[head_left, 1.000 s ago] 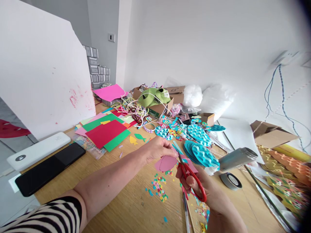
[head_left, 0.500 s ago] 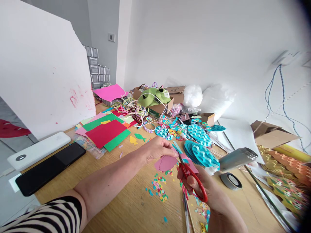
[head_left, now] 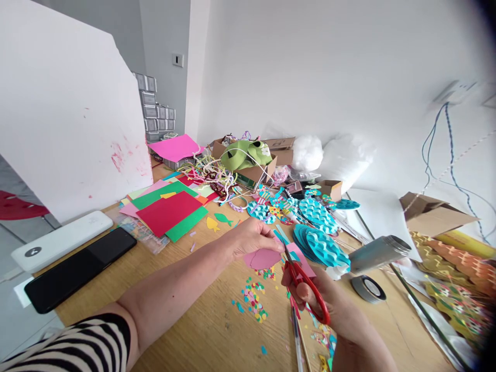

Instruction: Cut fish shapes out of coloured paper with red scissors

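Note:
My left hand (head_left: 250, 236) pinches a pink paper piece (head_left: 262, 258) above the wooden table (head_left: 201, 320). Red-handled scissors (head_left: 306, 289) are gripped in my right hand (head_left: 329, 305), fingers through the loops, blades pointing up into the pink paper's right edge. A pink scrap (head_left: 304, 261) lies just behind the blades. Small coloured paper bits (head_left: 253, 299) are scattered on the table below the hands.
Red and green paper sheets (head_left: 170, 212) lie at the left, with a black phone (head_left: 79, 268) and white device (head_left: 58, 240) nearer. Turquoise paper shapes (head_left: 320, 243), a metal cylinder (head_left: 377, 253), a tape roll (head_left: 368, 288), boxes (head_left: 434, 214) and a pen (head_left: 296, 336) crowd the right.
The pink paper has turned slightly in my left hand and shifted a little left. The scissors stay at its edge, hardly moved.

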`<move>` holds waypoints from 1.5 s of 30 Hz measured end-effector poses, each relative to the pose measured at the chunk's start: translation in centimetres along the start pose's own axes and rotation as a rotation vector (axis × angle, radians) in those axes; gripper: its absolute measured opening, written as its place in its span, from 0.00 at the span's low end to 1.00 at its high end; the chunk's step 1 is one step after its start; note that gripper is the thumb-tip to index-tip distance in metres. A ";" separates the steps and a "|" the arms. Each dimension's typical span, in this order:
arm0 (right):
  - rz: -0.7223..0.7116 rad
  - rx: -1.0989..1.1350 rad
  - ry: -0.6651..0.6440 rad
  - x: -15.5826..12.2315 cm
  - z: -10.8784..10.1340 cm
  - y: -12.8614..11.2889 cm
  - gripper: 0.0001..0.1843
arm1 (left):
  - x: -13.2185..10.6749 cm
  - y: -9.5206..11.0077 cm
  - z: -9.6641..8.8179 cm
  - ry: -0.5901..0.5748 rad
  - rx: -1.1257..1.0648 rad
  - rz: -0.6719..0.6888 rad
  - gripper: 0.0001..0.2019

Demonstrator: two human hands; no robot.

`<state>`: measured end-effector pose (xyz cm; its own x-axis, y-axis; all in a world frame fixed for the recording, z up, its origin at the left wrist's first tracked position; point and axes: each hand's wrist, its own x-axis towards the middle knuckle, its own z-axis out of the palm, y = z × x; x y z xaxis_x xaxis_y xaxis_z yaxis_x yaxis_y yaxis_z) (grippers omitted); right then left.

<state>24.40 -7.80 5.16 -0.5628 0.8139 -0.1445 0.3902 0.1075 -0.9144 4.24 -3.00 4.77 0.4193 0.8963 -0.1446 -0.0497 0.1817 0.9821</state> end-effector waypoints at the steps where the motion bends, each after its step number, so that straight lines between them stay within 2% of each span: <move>1: -0.005 -0.005 -0.012 0.0 0.0 0.1 0.35 | -0.1 0.0 0.0 -0.003 0.001 -0.001 0.13; 8: -0.005 -0.008 -0.001 -0.1 -0.1 0.4 0.34 | 0.2 -0.2 0.0 -0.015 -0.002 0.000 0.13; 13: 0.055 -0.007 0.019 0.1 0.2 -0.7 0.37 | 0.1 -0.1 0.0 -0.025 -0.026 0.005 0.12; 18: 0.082 -0.031 0.010 0.4 0.3 -1.6 0.36 | -0.1 0.3 0.1 -0.016 -0.035 -0.009 0.12; 27: 0.076 -0.044 0.025 0.4 0.2 -1.1 0.36 | 0.2 -0.2 -0.2 -0.009 0.002 0.001 0.14; 34: 0.072 -0.038 -0.028 0.0 0.0 -0.9 0.35 | 0.4 -0.6 -0.5 -0.065 0.024 0.035 0.14; 45: 0.054 -0.060 -0.075 -0.1 0.0 -1.3 0.35 | -0.2 0.5 -0.3 -0.052 0.043 -0.045 0.12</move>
<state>23.96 -8.08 6.33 -0.5914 0.7749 -0.2229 0.4633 0.1003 -0.8805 3.80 -2.98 5.30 0.4669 0.8650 -0.1835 0.0085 0.2031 0.9791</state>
